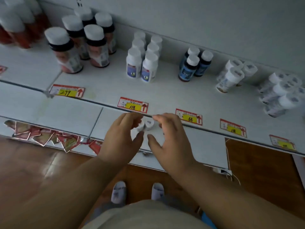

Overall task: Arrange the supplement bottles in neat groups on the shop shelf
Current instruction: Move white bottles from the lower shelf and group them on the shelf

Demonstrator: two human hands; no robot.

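Observation:
Two small white bottles [147,125] stand side by side on the lower white shelf [69,114], just below the front rail of the upper shelf. My left hand [121,136] curls over the left bottle, with its fingers on top and its thumb against the near side. My right hand [167,138] is cupped around the right bottle, and a small gap shows between that bottle and both fingers and thumb. On the upper shelf [105,83] stand grouped bottles: tall dark-necked ones [92,45], white ones [143,61], blue ones [193,66] and small white ones [231,76].
More small white bottles [280,95] cluster at the far right, and red bottles [14,25] stand at the far left. Price tags [132,105] line the upper shelf's front rail. Red packets [44,136] lie at the lower shelf's front edge. Below is a wooden floor [257,164].

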